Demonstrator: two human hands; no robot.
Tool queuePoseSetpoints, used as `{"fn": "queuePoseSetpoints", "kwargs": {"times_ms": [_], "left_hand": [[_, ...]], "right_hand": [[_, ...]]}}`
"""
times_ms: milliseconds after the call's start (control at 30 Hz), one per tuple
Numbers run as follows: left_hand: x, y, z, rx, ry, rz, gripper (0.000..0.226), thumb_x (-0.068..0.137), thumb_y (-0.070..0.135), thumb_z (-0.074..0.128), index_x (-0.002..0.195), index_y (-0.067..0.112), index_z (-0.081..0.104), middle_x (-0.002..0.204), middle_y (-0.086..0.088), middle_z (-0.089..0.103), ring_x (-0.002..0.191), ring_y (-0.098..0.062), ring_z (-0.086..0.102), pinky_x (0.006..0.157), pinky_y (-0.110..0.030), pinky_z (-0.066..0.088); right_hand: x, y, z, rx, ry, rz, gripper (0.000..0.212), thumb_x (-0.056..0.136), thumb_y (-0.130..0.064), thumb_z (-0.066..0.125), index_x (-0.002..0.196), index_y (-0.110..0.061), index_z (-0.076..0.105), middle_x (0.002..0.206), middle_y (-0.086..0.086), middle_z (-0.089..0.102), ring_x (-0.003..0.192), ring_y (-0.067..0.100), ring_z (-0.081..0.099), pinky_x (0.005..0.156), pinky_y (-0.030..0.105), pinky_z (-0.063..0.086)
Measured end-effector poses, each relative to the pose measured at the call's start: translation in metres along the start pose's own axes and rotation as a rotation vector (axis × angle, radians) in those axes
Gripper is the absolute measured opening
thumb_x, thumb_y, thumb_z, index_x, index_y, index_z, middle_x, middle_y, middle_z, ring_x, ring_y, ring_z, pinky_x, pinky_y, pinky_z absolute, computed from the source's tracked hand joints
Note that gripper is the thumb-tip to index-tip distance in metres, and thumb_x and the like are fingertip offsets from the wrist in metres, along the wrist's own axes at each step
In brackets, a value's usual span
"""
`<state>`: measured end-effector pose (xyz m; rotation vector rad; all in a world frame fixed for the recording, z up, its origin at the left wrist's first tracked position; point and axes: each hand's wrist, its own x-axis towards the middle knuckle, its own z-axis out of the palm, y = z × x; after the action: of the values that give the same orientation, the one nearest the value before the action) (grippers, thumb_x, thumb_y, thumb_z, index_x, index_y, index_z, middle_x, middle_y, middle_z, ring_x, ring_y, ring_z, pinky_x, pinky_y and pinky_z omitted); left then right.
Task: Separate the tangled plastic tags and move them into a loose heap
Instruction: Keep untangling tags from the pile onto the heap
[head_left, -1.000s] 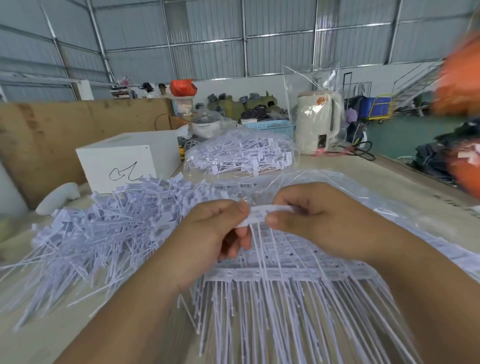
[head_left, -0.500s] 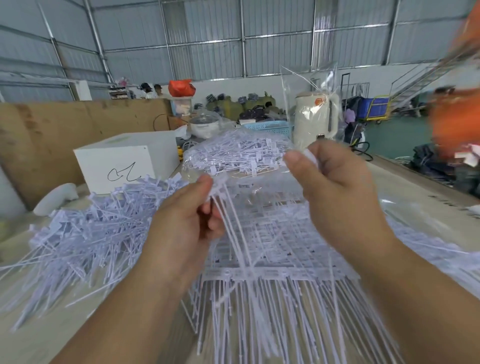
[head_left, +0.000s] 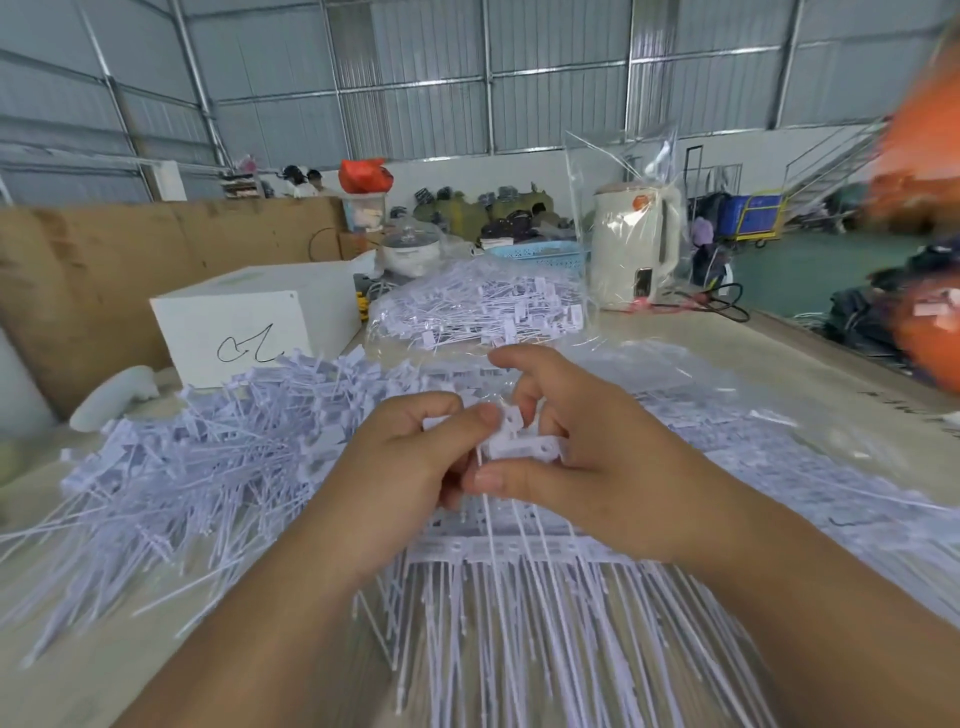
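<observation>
Head view: we see both hands, left hand (head_left: 415, 457) and right hand (head_left: 587, 457), back down from their lift, now pinching a folded tag strip (head_left: 519, 441) together, ready to snap tags toward the loose heap (head_left: 208, 452) left of them.

Bare forearms, no sleeves; left hand (head_left: 410, 462), right hand (head_left: 597, 467) ungloved.

— Where's the loose heap (head_left: 208, 483)?
— On the table (head_left: 810, 364), left of the hands. The box (head_left: 254, 317) sits behind it, the bagged tags (head_left: 478, 312) right of the box, the kettle (head_left: 636, 244) beyond.
</observation>
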<state>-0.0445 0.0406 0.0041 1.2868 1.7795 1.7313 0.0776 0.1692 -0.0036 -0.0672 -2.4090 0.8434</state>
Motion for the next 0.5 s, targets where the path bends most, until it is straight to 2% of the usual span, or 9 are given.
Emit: {"fn": "queuePoseSetpoints", "kwargs": {"times_ms": [100,233,300,367,433,500], "left_hand": [[0.001,-0.002,-0.001,-0.010,-0.011,-0.017,0.040,0.077,0.027,0.073,0.047,0.018,0.048,0.043,0.004,0.042,0.040,-0.012,0.041,0.042,-0.014,0.035],[0.001,-0.006,0.000,-0.066,-0.018,-0.039,0.030,0.061,0.031,0.072,0.046,0.019,0.049,0.044,0.003,0.037,0.040,-0.013,0.039,0.042,-0.018,0.034],[0.001,-0.007,0.002,-0.152,-0.037,-0.061,0.023,0.055,0.035,0.071,0.047,0.021,0.055,0.045,0.004,0.042,0.042,-0.015,0.042,0.044,-0.022,0.037],[0.001,-0.009,0.004,-0.196,-0.090,-0.063,0.022,0.056,0.036,0.069,0.056,0.015,0.062,0.053,-0.004,0.047,0.048,-0.017,0.047,0.047,-0.025,0.043],[0.001,-0.011,0.004,-0.234,-0.134,-0.075,0.027,0.057,0.035,0.071,0.063,0.009,0.067,0.060,-0.010,0.052,0.052,-0.019,0.052,0.048,-0.027,0.048],[-0.001,-0.011,0.004,-0.246,-0.166,-0.089,0.024,0.057,0.035,0.077,0.062,0.013,0.070,0.062,-0.010,0.063,0.053,-0.021,0.059,0.050,-0.027,0.050]], "right_hand": [[-0.001,-0.004,-0.003,-0.020,0.048,-0.016,0.056,0.078,-0.053,0.071,0.126,-0.040,0.046,0.094,-0.020,0.045,0.073,-0.005,0.050,0.063,0.008,0.037],[-0.001,-0.009,-0.002,-0.060,0.037,0.009,0.046,0.078,-0.051,0.073,0.118,-0.036,0.055,0.093,-0.016,0.049,0.082,-0.003,0.051,0.065,0.011,0.036],[-0.001,-0.010,-0.001,-0.056,0.042,0.010,0.045,0.080,-0.048,0.073,0.119,-0.031,0.057,0.099,-0.018,0.054,0.096,-0.005,0.051,0.075,0.012,0.040],[-0.001,-0.011,-0.001,-0.058,0.034,0.007,0.043,0.082,-0.047,0.072,0.119,-0.030,0.058,0.106,-0.018,0.055,0.103,-0.003,0.051,0.084,0.015,0.042],[-0.001,-0.009,0.000,-0.063,0.028,0.011,0.043,0.082,-0.049,0.071,0.118,-0.031,0.057,0.105,-0.021,0.054,0.103,-0.004,0.050,0.083,0.012,0.040],[-0.001,-0.009,0.003,-0.069,0.019,0.012,0.042,0.082,-0.053,0.068,0.116,-0.032,0.057,0.100,-0.026,0.050,0.100,-0.006,0.050,0.077,0.011,0.039]]}}
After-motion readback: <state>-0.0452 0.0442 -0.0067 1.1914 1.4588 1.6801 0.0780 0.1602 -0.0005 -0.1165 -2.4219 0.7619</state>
